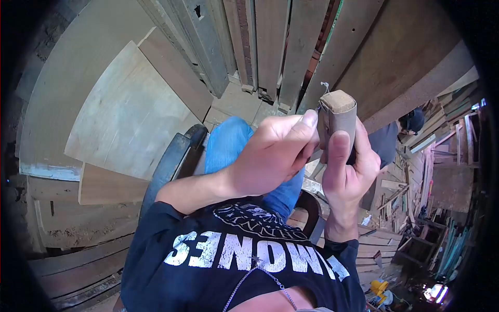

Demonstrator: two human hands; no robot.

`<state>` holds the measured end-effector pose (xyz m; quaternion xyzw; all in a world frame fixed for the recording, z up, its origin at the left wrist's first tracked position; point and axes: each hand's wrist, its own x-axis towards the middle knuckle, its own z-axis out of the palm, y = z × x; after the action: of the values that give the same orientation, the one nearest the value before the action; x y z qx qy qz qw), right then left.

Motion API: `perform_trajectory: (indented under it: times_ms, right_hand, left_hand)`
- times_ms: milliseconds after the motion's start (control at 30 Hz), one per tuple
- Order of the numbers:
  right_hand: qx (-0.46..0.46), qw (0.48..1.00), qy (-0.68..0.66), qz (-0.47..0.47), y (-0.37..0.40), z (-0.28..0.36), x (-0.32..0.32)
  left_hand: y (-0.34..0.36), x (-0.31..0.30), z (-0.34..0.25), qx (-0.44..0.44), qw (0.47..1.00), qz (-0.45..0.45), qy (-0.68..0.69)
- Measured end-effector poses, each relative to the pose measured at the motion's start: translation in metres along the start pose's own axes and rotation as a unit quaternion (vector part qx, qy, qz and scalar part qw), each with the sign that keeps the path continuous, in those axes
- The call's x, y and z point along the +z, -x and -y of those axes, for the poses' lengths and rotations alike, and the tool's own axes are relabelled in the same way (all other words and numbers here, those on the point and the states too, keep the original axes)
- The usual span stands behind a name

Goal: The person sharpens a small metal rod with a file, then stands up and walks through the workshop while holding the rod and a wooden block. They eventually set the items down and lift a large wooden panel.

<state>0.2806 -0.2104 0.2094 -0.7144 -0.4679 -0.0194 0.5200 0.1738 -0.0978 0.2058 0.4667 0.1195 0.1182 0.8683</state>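
Observation:
A wooden block (340, 102) with a grey-brown sheet (343, 124) wrapped round its sides stands upright in front of me. My right hand (349, 169) grips it from the near side, thumb against the sheet and fingers behind. At the block's left edge my left hand (278, 151) is closed, with its thumb pressed on the curled fingers; what it pinches is too small to make out. A bit of pale thread (325, 85) sticks up beside the block's top.
Wooden boards (265, 47) lean ahead, and large pale panels (132, 112) stand at the left. A chair arm (174, 161) is by my left elbow. Another person (384, 143) is at the right, near scattered wood scraps (397, 200). A yellow tool (379, 287) lies at lower right.

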Motion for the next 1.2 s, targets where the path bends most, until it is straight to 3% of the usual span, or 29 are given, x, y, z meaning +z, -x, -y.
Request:
perform_trajectory:
  times_ms: [133,200,533,600,767,933,1067,1200]
  right_hand:
    - [0.008,0.998,-0.058,-0.02,0.006,-0.004,0.011]
    - [0.014,0.998,-0.059,-0.025,0.007,-0.002,0.013]
    - [0.044,0.996,-0.067,-0.04,0.008,-0.004,0.02]
    - [0.048,0.997,-0.052,-0.033,0.007,-0.002,0.019]
    - [0.101,0.992,-0.074,-0.023,0.008,-0.004,0.015]
    - [0.031,0.999,-0.023,-0.004,0.006,0.006,0.01]
    - [0.06,0.997,-0.055,-0.019,0.004,0.011,0.009]
    - [0.039,0.998,-0.037,-0.02,0.001,0.012,0.012]
  left_hand:
    - [-0.001,0.001,0.012,0.065,0.997,-0.009,-0.03]
    - [-0.001,0.002,0.015,0.138,0.988,-0.01,-0.064]
    - [-0.006,-0.001,0.027,0.177,0.982,-0.022,-0.065]
    - [-0.007,0.001,0.032,0.235,0.964,-0.034,-0.118]
    - [-0.01,-0.005,0.032,0.205,0.975,-0.01,-0.088]
    - [-0.008,-0.006,0.034,0.225,0.974,0.026,-0.015]
    - [-0.012,-0.007,0.037,0.248,0.967,0.023,-0.059]
    - [-0.011,-0.005,0.034,0.215,0.974,0.0,-0.072]
